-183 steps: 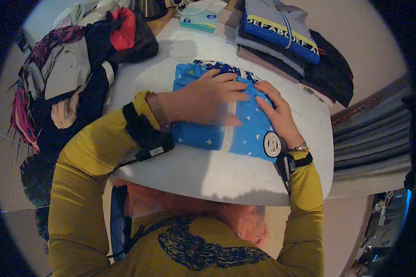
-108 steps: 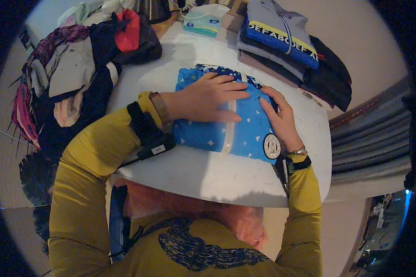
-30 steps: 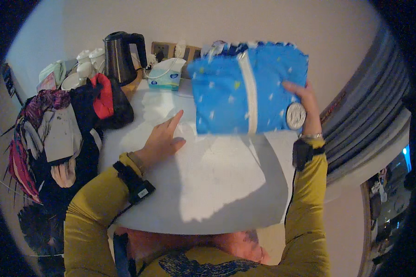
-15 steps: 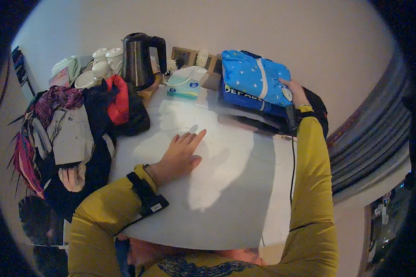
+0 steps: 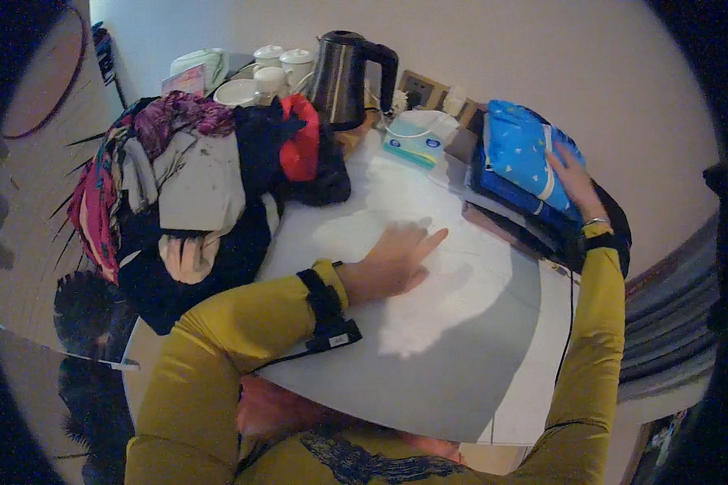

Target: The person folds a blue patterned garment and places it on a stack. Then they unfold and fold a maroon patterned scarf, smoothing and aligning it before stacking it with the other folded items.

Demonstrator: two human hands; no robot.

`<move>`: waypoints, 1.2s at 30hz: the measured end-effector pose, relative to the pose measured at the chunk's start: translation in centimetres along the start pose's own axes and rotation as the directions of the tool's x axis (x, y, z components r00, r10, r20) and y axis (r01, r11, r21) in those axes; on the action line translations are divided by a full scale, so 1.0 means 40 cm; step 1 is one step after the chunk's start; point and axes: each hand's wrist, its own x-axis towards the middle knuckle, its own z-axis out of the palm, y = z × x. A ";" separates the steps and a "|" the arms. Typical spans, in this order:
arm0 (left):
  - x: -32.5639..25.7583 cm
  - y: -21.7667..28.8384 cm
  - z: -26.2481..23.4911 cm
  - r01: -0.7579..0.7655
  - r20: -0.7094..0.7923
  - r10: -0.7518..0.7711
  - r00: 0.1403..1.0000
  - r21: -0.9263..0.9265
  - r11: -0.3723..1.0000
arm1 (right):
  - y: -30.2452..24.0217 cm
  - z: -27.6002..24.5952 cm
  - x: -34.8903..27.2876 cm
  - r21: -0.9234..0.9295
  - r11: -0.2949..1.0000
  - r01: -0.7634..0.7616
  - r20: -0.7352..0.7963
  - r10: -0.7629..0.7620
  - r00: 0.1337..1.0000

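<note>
My right hand [image 5: 573, 178] lies on a light-blue folded garment [image 5: 514, 145] with small white marks and a pale stripe, its fingers stretched out over the right part. Beneath it are a darker blue folded cloth [image 5: 511, 192] and black items [image 5: 615, 222], stacked at the table's far right. Over the middle of the white table [image 5: 453, 364] is my left hand [image 5: 390, 260], fingers apart and holding nothing. Whether its palm touches the surface I cannot tell. Both wrists wear black bands, and a dark cord runs along my right forearm.
A heap of clothes [image 5: 206, 182] covers the left side, with a purple scarf [image 5: 184, 115] and red cloth [image 5: 299, 141]. Behind stand a metal kettle [image 5: 338, 85], white lidded cups [image 5: 296, 63] and a tissue pack [image 5: 411, 147]. Wall sockets [image 5: 425, 87] hold plugs. A grey curtain [image 5: 671, 343] hangs right.
The view has swung left, so everything sits farther right in the picture. My right hand has moved from the blue garment's right edge onto its top, fingers now spread. My left hand stays open.
</note>
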 end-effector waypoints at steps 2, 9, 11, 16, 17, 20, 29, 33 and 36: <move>0.003 0.016 -0.011 0.050 0.080 -0.049 0.996 -0.019 0.999 | 0.005 0.028 -0.009 0.053 0.996 -0.066 0.174 0.056 0.983; 0.014 0.048 -0.020 0.024 0.130 -0.035 0.991 0.084 0.996 | -0.173 -0.022 0.008 -0.323 0.946 0.036 -0.011 -0.041 0.999; 0.014 0.050 -0.003 -0.017 0.093 0.008 0.996 0.103 0.995 | -0.323 0.026 -0.008 -0.075 0.963 0.258 -0.072 -0.263 0.962; 0.004 0.056 0.002 -0.054 0.087 0.045 0.995 0.104 0.993 | -0.798 0.169 -0.114 0.279 0.711 0.645 -0.074 -0.654 0.753; 0.013 0.079 -0.023 -0.028 0.110 0.021 0.994 0.063 0.998 | -0.856 0.190 -0.118 0.357 0.675 0.646 -0.044 -0.678 0.734; 0.028 0.099 -0.086 0.161 0.481 -0.101 0.871 -0.084 0.983 | -1.062 0.264 -0.110 0.485 0.533 0.693 -0.108 -0.750 0.653; -0.017 0.033 0.047 -0.107 -0.031 0.106 0.994 -0.035 0.994 | -1.490 0.371 -0.070 0.395 0.269 0.878 -0.438 -0.785 0.438; -0.039 0.027 0.029 -0.094 -0.049 0.093 0.994 -0.018 0.995 | -1.512 0.315 -0.045 0.714 0.381 0.587 -0.172 -0.718 0.674; -0.033 0.028 0.027 -0.115 -0.070 0.115 0.991 0.003 0.993 | -1.428 0.297 0.002 0.827 0.350 0.440 -0.241 -0.487 0.840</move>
